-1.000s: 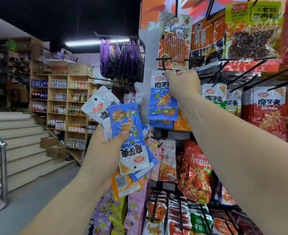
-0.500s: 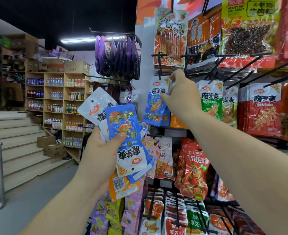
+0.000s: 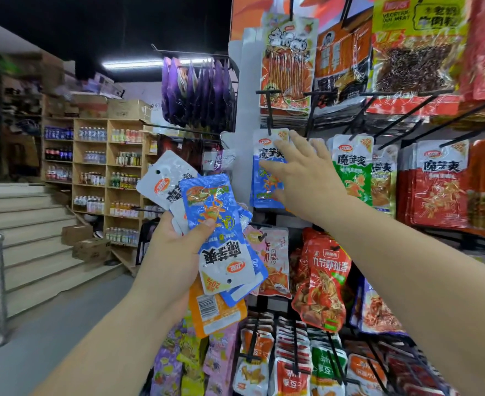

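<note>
Head view puts both hands in front of a snack rack (image 3: 244, 81), and I read them as well apart. My left hand (image 3: 172, 252) clamps a fanned bundle (image 3: 221, 232) of flat, glossy foil packets, thumb curled over the front one, fingers hidden behind. That front packet is a rounded-corner rectangle, crinkled blue at the top and white at the bottom, held upside down. A silvery-white one with a punched hole sticks out at the upper left, and an orange packet (image 3: 215, 312) with a barcode hangs out below. The bundle sits just off the rack's left edge, level with its middle rows.

My right hand (image 3: 304, 184) is flat, fingers straight and spread, gripping nothing. Its fingertips lie over the white header of the hung packet (image 3: 264, 192), a blue and white pouch of the same kind. It dangles from a thin black wire peg (image 3: 268, 110) at the rack's left edge, under the top row. I cannot tell whether the fingers press on it. Just right of the hand hangs a green packet (image 3: 352, 172), then stacked red packets (image 3: 438, 192), all shiny film. Purple bags (image 3: 195, 90) hang left of the rack. Wooden shelves (image 3: 92, 167) of bottles and pale steps (image 3: 35, 230) stand beyond.
</note>
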A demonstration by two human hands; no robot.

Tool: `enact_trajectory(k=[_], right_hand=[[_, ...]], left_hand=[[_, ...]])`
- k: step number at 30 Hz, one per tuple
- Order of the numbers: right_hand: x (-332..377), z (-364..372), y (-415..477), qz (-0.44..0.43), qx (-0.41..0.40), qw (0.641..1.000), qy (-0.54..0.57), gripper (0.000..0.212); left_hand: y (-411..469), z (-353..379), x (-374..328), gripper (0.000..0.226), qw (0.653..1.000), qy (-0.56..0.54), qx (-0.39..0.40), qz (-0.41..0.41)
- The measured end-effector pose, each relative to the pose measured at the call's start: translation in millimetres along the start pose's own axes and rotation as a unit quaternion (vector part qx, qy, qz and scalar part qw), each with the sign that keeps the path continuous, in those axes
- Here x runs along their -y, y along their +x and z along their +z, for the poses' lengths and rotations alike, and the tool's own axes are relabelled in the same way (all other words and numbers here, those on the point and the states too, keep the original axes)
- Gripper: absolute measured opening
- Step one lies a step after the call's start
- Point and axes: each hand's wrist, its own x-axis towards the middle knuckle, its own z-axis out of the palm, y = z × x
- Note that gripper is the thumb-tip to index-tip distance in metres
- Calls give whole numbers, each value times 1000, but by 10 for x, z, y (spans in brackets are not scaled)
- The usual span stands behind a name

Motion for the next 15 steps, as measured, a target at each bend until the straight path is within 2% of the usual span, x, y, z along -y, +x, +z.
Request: enact_trajectory(k=[1, 2, 3, 5, 7, 9, 11, 15], right_hand=[[63, -37, -38, 4, -83, 993, 84, 45], [166, -137, -93, 29, -126, 971, 203, 34], [300, -262, -173, 68, -119, 935, 327, 26], [571, -441, -379, 119, -22, 866, 486, 26], [793, -487, -647, 125, 25, 841, 526, 55], [912, -397, -914, 136, 9, 840, 526, 78], [1011, -295, -1157, 177, 12, 821, 542, 73], [1235, -114, -1539, 238, 53, 722, 648, 48]], left_hand=[[-8, 4, -5, 25, 1000, -3, 0, -1], [-19, 6, -15, 26, 1000, -8, 0, -3], [-25, 10, -24, 28, 1000, -13, -1, -4], [-48, 14, -21, 31, 1000, -21, -4, -1], [-88, 10, 11, 32, 1000, -28, -10, -4], [-168, 3, 54, 31, 999, -41, -17, -20], [-282, -8, 125, 30, 998, -46, -24, -38], [-532, -74, 356, 32, 996, -32, -52, -71]])
